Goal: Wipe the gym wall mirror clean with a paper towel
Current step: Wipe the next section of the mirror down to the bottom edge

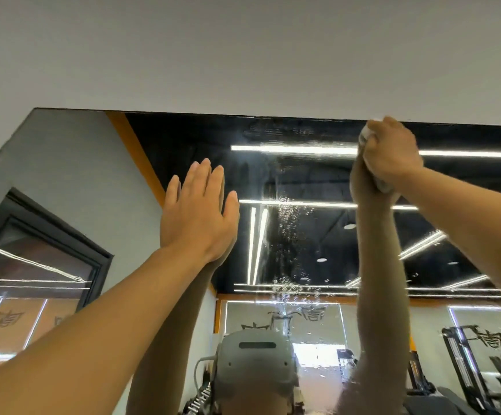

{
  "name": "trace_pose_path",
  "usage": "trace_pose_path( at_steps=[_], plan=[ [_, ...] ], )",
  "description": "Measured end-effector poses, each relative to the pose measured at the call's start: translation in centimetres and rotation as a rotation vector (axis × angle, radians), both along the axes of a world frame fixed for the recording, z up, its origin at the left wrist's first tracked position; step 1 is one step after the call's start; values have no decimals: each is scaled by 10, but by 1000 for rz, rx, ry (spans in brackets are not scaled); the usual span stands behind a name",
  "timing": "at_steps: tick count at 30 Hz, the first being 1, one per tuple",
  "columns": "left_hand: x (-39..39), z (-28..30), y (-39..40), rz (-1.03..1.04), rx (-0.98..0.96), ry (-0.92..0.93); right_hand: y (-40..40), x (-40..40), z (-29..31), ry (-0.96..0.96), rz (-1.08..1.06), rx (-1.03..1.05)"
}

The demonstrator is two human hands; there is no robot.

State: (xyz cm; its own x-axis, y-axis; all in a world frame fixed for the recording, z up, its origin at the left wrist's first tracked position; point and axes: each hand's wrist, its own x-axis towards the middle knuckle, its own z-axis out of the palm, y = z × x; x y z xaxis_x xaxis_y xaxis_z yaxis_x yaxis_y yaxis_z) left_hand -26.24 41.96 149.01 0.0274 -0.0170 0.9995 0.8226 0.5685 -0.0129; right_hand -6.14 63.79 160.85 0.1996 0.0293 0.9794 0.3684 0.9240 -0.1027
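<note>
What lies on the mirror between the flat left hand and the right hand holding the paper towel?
In the head view, wet mirror: a trail of spray droplets and smeared streaks lies between the left hand and the right hand gripping the paper towel.

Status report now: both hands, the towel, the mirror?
Left hand flat on large wall mirror. Right hand grips crumpled white paper towel at top edge. Droplets remain mid-glass.

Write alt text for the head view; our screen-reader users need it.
A person's right hand presses a wadded paper towel against the top edge of a wall mirror. The left hand rests flat and open on the glass, beside streaks and droplets.
</note>
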Motion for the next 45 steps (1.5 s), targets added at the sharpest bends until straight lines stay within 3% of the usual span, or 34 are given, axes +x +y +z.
trace_pose_path(
  at_steps=[4,10,14,18,21,25,28,35,39,45],
  plan=[
    [1,-2,2,29,-2,-16,-40,-38,6,3,-19,153],
    [1,0,1,25,-6,-21,-128,-116,-3,-254,-9,484],
    [9,-2,5,44,10,-73,-101,-94,2,-324,-57,394],
    [34,-7,25,-40,8,-64,-24,-29,19,-157,-147,183],
    [44,-10,43,17,-31,-57,33,19,21,-33,-133,37],
    [38,-12,47,54,4,-53,42,22,21,34,-94,-122],
    [37,-13,47,63,-9,-47,11,-6,23,49,34,-89],
    [32,-13,45,31,8,-19,-86,-87,-5,-248,86,431],
    [29,-13,45,40,13,-7,-58,-60,-1,-360,38,344],
    [35,-14,44,0,32,13,58,46,1,-118,-9,53]
  ],
)
